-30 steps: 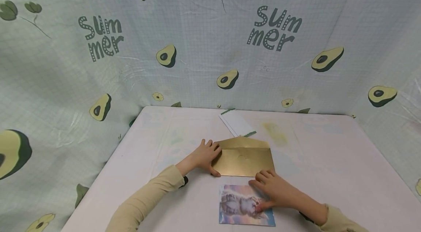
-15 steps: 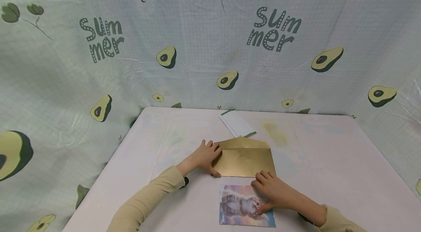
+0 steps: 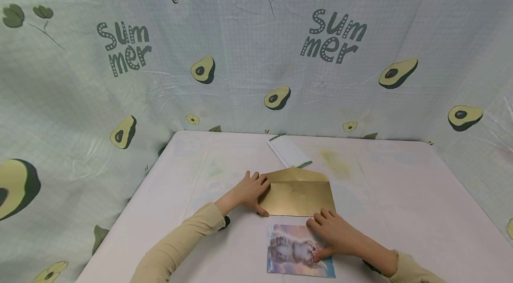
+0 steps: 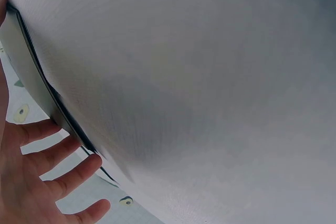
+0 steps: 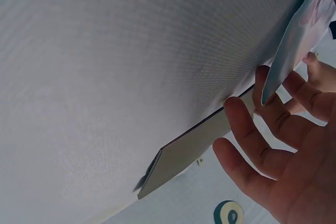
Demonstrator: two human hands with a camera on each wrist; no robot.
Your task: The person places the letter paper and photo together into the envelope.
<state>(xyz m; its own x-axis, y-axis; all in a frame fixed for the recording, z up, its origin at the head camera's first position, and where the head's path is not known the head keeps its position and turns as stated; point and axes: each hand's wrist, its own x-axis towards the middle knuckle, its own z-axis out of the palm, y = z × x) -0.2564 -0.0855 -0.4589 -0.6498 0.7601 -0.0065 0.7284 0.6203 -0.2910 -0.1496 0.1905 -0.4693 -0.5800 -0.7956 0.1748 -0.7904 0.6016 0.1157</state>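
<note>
A gold envelope (image 3: 298, 198) lies mid-table in the head view, its flap open toward the back. My left hand (image 3: 250, 193) rests along its left edge, thumb at the near corner and fingers spread; in the left wrist view the left fingers (image 4: 73, 177) touch that edge and are fairly straight. Nearer the front lies a card (image 3: 288, 252) with a kitten picture in pink and blue. My right hand (image 3: 338, 234) holds its right side, thumb on the picture. In the right wrist view the card's corner (image 5: 278, 80) sits among the right fingers (image 5: 252, 140).
Behind the envelope lies a white card (image 3: 289, 151) with green ends, angled on the table (image 3: 224, 153). A cloth printed with avocados (image 3: 276, 97) hangs behind the table and along its sides.
My right hand has shifted slightly to the right on the kitten card. The left hand and the envelope stay in place.
</note>
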